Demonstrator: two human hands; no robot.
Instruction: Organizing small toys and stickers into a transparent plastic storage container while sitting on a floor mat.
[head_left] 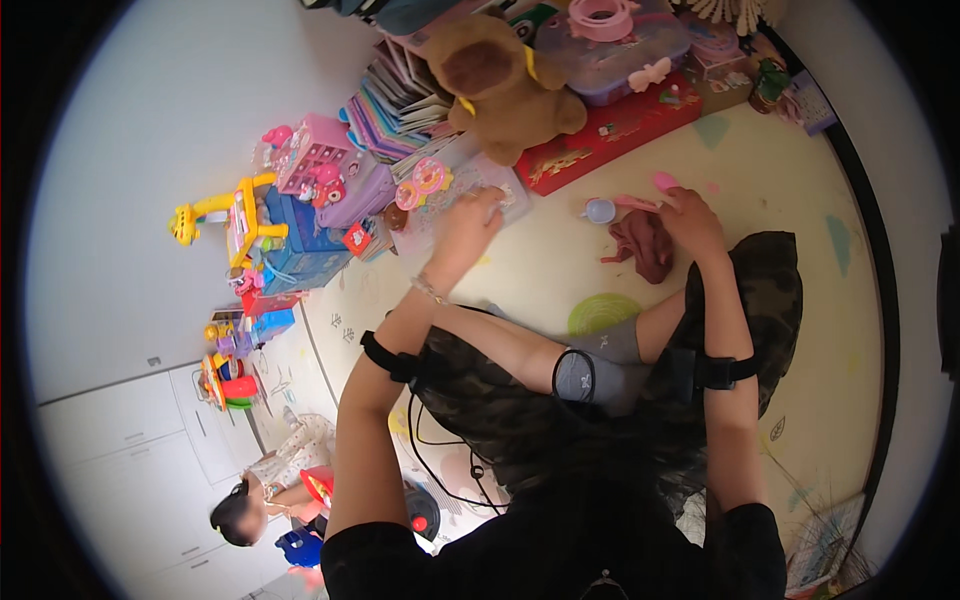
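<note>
My left hand point(474, 228) is over a clear plastic box point(513, 189) with small colourful pieces in it. Its fingers are curled in at the box, and what they pinch, if anything, is too small to make out. On the mat, my right hand point(694, 222) has its fingers drawn together at the end of a thin pink strip point(634, 202). Whether they grip that strip is hidden. Beside these fingers lie a pink oval piece point(664, 181), a crumpled dark red cloth point(650, 250) and a small pale lavender round cup point(599, 210).
A brown plush toy point(500, 85), a stack of books point(395, 115) and a long red box point(610, 130) line the wall ahead. Toys and a blue bin point(300, 240) stand at left. Another person point(290, 470) sits far left. A black cable point(425, 470) runs beside my legs.
</note>
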